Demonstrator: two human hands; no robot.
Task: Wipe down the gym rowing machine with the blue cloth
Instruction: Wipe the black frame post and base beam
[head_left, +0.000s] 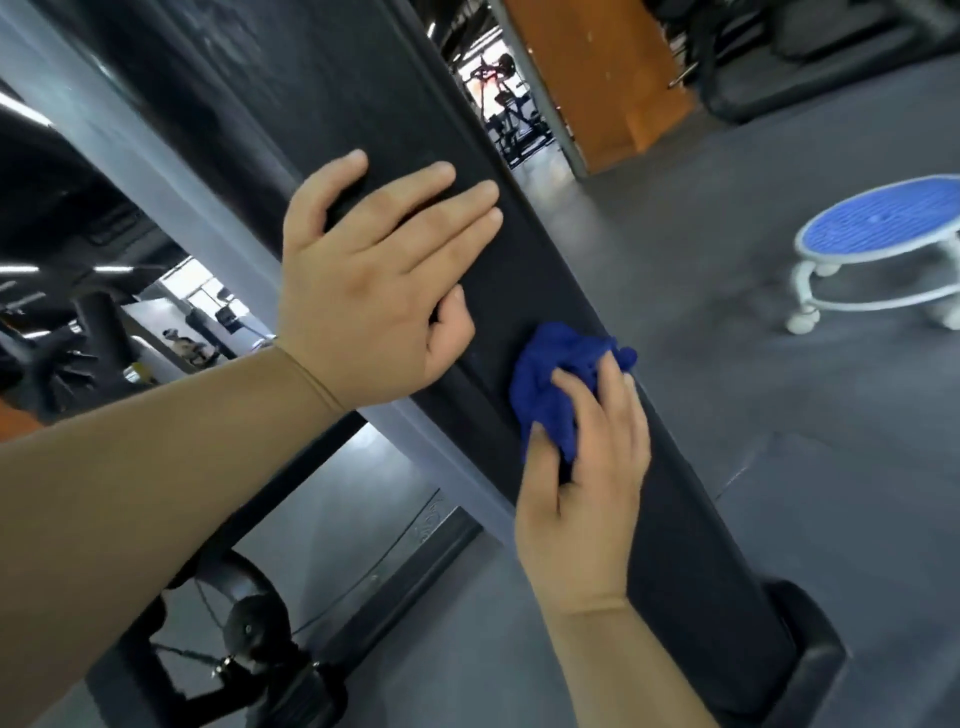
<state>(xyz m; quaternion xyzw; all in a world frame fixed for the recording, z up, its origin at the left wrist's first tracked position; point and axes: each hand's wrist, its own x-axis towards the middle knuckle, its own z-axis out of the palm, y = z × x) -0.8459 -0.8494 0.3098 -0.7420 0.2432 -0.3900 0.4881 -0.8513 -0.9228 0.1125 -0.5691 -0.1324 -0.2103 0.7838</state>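
A long black padded board of the rowing machine (545, 270) runs diagonally from the upper left to the lower right, on a grey frame. My left hand (374, 270) rests flat on the board with its fingers spread and straight. Just below it, my right hand (587, 467) grips a bunched blue cloth (556, 384) and presses it onto the board's surface. Part of the cloth is hidden under my fingers.
A black block (800, 660) sits at the board's lower end. Cables and a pulley wheel (249, 629) lie under the frame at the lower left. A blue-topped white round stool (883, 228) stands on the grey floor at the right. An orange pillar (597, 78) rises behind.
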